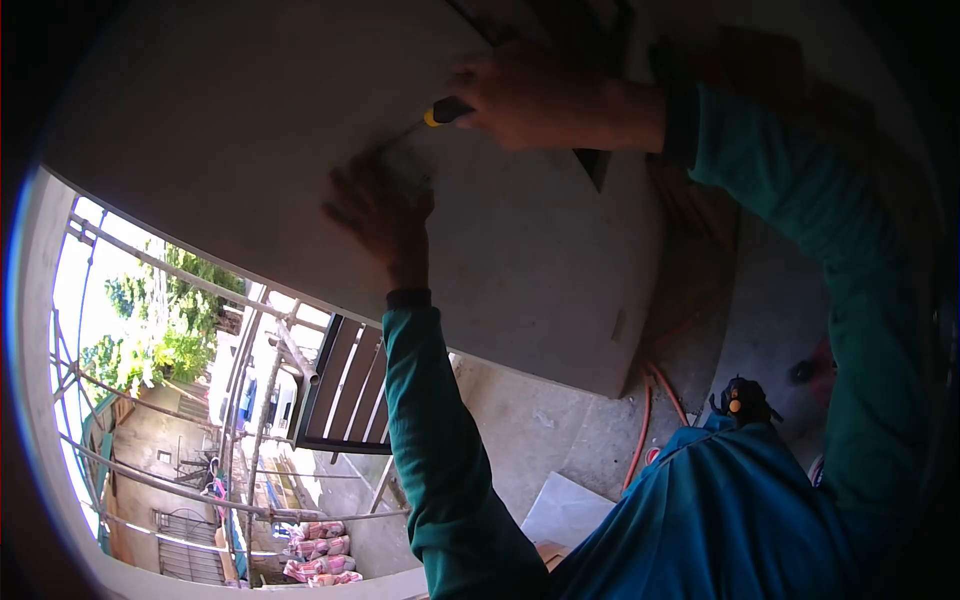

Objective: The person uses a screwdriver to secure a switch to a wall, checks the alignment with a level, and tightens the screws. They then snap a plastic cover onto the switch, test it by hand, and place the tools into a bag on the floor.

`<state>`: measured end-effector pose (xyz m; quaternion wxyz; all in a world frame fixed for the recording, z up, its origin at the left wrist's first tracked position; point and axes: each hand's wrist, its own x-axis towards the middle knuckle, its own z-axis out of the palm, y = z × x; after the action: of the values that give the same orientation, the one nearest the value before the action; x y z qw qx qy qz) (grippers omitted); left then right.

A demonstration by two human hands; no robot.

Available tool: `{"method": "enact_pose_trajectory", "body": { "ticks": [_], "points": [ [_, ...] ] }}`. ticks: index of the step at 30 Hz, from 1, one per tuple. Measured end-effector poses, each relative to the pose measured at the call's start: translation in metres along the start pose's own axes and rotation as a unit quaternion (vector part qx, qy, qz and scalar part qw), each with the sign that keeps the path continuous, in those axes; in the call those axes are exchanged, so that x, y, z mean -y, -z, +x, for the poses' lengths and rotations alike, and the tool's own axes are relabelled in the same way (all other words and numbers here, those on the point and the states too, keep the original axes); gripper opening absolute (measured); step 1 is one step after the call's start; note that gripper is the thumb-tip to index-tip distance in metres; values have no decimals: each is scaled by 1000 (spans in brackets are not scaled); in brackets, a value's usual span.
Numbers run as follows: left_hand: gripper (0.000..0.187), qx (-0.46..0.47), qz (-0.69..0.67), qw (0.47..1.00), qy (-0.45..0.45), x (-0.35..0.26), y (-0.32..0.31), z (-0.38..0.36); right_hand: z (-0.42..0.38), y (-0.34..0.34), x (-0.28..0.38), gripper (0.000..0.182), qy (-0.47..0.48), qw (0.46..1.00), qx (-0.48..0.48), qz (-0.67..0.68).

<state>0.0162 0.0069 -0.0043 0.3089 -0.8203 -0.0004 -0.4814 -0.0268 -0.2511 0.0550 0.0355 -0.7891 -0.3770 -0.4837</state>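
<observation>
A screwdriver with a yellow and black handle [442, 112] is in my right hand [525, 98], the fingers wrapped round its grip. Its thin shaft slopes down and left toward a pale, blurred patch [405, 168] on the broad light-coloured panel [230, 130]. My left hand [385, 215] lies against the panel beside the shaft's far end, with fingers spread and smeared by motion. Dim light hides where the screwdriver's tip touches and what the pale patch is.
A dark slatted panel [350, 385] and metal scaffold pipes [165, 265] stand by the opening at left. An orange hose [641, 435] lies on the concrete floor [520, 400]. A white sheet [567, 512] and several reddish sacks [320, 550] are lower down.
</observation>
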Motion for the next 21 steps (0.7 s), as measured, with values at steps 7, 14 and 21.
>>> {"method": "enact_pose_trajectory", "body": {
  "ticks": [7,14,21],
  "points": [
    [100,9,-3,1000,-2,-2,4,1,-2,6,-1,28,-83,992,50,75],
    [100,7,-17,1000,5,-4,0,-2,4,14,1,31,-211,948,128,200],
    [97,-7,-14,1000,1,-5,4,-1,-1,10,8,34,-92,992,8,82]
  ]
}}
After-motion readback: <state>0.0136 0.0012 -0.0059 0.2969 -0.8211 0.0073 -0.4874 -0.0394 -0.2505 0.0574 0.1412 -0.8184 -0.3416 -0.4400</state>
